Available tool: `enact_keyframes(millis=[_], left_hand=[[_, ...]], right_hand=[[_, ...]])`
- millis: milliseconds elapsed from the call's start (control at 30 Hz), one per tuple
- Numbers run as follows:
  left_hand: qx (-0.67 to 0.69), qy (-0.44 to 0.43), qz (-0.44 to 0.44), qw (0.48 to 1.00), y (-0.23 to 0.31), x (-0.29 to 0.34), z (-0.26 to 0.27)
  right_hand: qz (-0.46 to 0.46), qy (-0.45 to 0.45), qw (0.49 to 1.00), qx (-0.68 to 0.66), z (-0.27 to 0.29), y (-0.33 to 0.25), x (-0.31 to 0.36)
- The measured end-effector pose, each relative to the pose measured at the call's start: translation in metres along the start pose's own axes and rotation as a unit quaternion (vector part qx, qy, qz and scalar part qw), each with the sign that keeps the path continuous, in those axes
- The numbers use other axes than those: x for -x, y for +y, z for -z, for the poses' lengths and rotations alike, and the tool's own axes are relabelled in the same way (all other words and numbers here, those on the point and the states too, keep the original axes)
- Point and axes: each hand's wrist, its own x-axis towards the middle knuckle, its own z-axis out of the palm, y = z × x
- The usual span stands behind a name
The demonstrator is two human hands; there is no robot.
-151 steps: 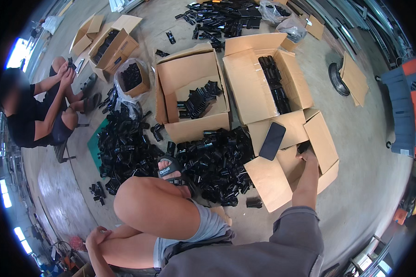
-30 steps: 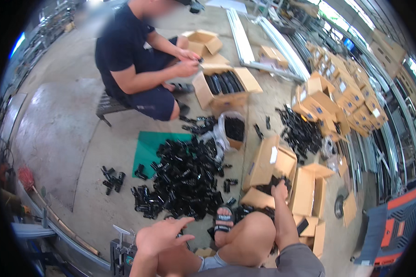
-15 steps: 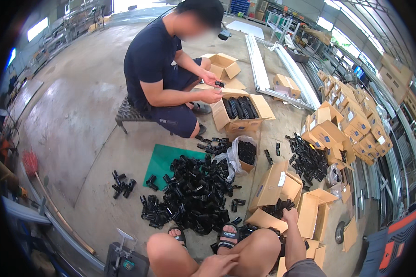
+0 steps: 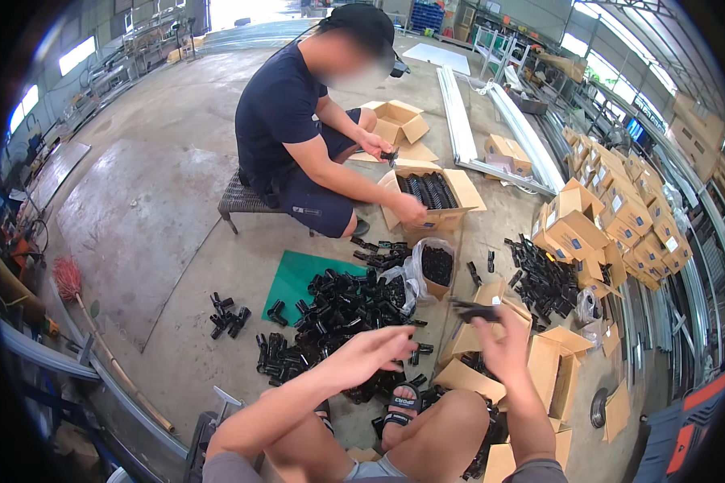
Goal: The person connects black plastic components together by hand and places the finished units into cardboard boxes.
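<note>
Aloft right of center in the frame, a black part [image 4: 471, 311] sits in the right hand [image 4: 503, 348], its fingers grasping the near end while the far end juts leftward. Nearer the middle, the left hand [image 4: 370, 354] hovers over the pile [image 4: 342, 299], fingers loosely spread and holding nothing. Blur hides the part's exact outline. Judging by the glossy pieces in the pile, it is probably light, stiff and slightly slick, unlikely to break under a firm pinch; its broad sides, gripped around the body, look like the surest hold.

Edges crowd the right side: a carton [image 4: 470, 381] spreads its flap below the right hand, and a second carton [image 4: 543, 366] stands just beside that forearm. At lower center, a raised knee [image 4: 459, 414] rises between the forearms. The handiest room for moving appears to be the gap between the two hands, above the pile. Farther up, a seated co-worker [image 4: 274, 113] handles a small black piece [image 4: 389, 154] beside a filled box [image 4: 441, 219], well apart from both hands.
</note>
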Motion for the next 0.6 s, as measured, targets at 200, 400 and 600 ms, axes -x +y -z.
enact_keyframes(millis=[200,400,600], left_hand=[[0.308,0.093,-0.073,0.944,0.015,-0.019,0.008],[0.358,0.144,-0.140,0.912,0.001,-0.006,0.028],[0.341,0.175,-0.177,0.906,-0.004,-0.003,0.046]], right_hand=[[0.189,-0.069,0.979,-0.017,-0.055,-0.100,-0.041],[0.129,-0.078,0.980,-0.127,-0.083,-0.106,-0.034],[0.084,-0.124,0.966,-0.209,-0.096,-0.107,-0.035]])
